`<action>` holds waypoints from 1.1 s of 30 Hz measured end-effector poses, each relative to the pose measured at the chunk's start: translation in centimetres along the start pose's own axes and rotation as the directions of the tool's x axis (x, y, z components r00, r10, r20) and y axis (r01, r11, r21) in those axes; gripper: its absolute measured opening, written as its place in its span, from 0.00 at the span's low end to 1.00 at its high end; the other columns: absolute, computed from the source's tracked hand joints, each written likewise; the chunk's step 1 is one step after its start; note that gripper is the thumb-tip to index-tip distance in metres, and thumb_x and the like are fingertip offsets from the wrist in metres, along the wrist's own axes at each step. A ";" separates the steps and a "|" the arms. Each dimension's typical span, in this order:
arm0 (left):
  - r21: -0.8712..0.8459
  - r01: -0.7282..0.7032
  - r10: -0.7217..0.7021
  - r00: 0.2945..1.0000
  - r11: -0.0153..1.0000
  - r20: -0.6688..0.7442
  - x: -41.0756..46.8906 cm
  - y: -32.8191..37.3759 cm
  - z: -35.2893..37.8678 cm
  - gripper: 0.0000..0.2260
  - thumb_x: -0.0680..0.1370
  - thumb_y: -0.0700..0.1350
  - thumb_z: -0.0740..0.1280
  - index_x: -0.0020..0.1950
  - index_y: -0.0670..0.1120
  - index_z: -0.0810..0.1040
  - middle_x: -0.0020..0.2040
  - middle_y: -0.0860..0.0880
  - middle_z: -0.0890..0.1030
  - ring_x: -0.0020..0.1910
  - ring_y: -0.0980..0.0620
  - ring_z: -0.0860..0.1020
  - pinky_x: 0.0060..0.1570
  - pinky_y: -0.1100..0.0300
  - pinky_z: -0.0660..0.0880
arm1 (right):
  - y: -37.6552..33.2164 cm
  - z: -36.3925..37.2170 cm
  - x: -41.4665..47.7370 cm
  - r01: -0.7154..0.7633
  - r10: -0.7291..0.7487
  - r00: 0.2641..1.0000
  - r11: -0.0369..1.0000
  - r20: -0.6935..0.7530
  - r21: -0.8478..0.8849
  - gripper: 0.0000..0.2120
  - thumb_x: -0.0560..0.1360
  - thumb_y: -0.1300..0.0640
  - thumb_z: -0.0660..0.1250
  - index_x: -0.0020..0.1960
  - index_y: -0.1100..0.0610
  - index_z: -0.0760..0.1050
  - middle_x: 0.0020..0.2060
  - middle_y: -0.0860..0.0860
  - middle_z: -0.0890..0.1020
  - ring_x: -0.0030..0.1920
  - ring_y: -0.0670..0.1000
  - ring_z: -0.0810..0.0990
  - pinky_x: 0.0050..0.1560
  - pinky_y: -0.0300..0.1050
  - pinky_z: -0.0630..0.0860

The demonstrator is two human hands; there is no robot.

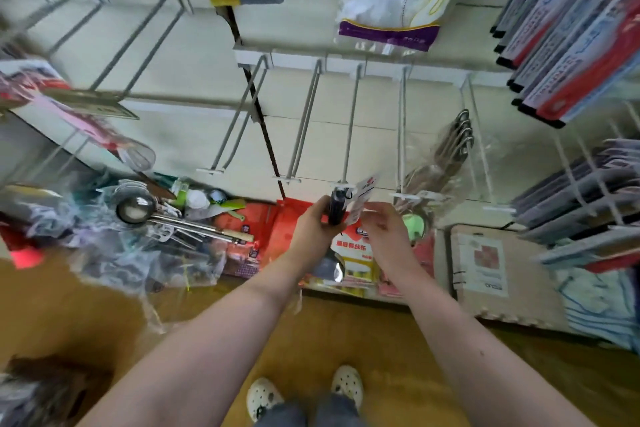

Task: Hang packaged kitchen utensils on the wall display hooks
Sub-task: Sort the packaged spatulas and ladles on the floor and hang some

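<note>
My left hand point(317, 222) grips the dark handle of a packaged utensil point(336, 206), held up against the tip of the middle wall hook point(349, 128). My right hand point(382, 222) pinches the white card tag point(363, 196) of the same package, right at the hook's end plate. The utensil's round metal end point(330, 269) hangs below my wrists. Two bare hooks point(304, 125) stick out to the left. On the hook to the right hang several bagged wooden-handled utensils point(446, 152).
A heap of loose packaged ladles and utensils point(152, 218) lies on the floor at left. Red and yellow packages point(353, 253) lean on the wall base below my hands. Cutting boards point(575, 31) fill the racks at right. A beige box point(485, 263) stands on the floor at right.
</note>
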State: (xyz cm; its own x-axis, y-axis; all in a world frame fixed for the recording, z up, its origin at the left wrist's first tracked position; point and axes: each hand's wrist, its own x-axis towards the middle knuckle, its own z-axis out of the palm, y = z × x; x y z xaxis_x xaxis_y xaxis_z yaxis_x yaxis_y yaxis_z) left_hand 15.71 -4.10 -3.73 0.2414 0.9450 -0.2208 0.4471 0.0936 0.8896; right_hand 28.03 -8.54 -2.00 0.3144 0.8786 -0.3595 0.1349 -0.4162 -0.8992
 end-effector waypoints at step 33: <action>-0.028 0.067 -0.070 0.767 0.997 -0.638 -31.0 -12.9 -40.0 0.31 0.71 0.49 0.75 0.71 0.45 0.69 0.61 0.47 0.79 0.58 0.47 0.78 0.60 0.50 0.75 | -10.7 39.1 -25.7 0.460 -0.315 0.779 0.874 0.542 -0.154 0.11 0.78 0.57 0.64 0.60 0.55 0.73 0.51 0.48 0.78 0.47 0.48 0.76 0.41 0.39 0.72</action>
State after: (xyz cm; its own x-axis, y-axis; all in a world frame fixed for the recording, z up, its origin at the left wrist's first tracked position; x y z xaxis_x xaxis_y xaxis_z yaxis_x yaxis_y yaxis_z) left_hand -31.99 -22.12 7.59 -0.3959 0.9180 0.0241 0.4382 0.1658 0.8834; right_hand -18.26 -17.46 7.09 -0.3068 0.9425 -0.1322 0.4072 0.0044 -0.9133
